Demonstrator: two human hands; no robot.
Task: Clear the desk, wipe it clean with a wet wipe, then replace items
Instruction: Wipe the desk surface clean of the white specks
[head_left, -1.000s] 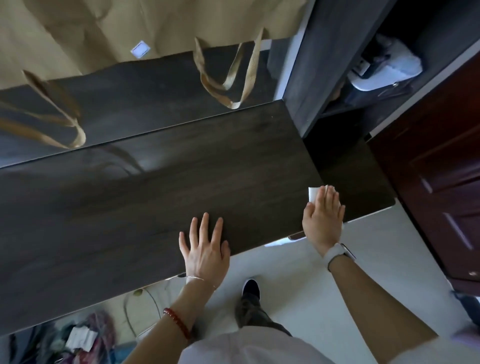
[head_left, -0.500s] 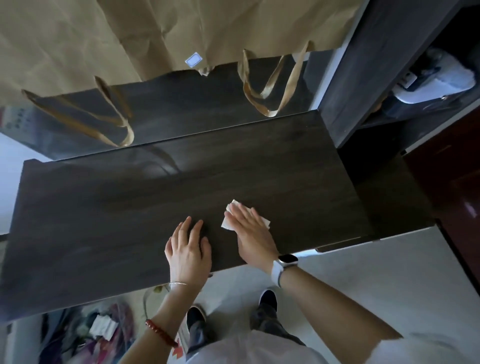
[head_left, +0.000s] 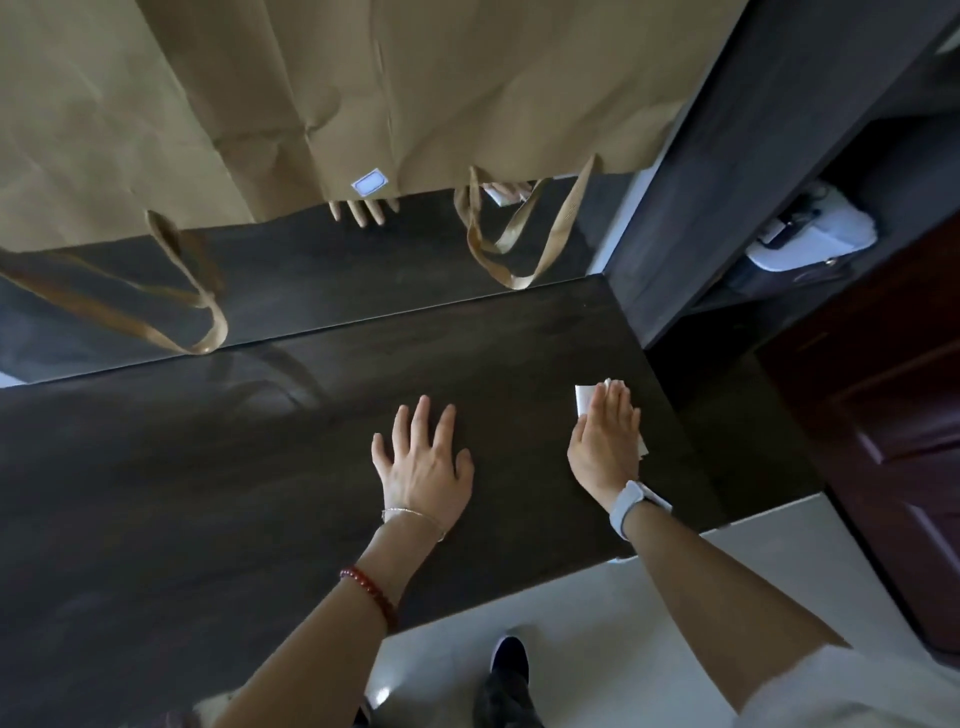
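Brown paper bags (head_left: 311, 104) hanging over mirror behind dark surface (head_left: 208, 493), handles drooping, left hand (head_left: 423, 467) spread flat mid-surface, right hand (head_left: 605, 441) flat, fingers together, pressing white wipe (head_left: 584, 397) near right edge, wipe's orientation unclear.

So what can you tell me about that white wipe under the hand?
The wet wipe is a small white sheet, thin and a little crumpled. It lies flat on the dark wood-grain desk near its right end. The right hand presses on it with straight fingers, covering most of it; only a corner and an edge show.
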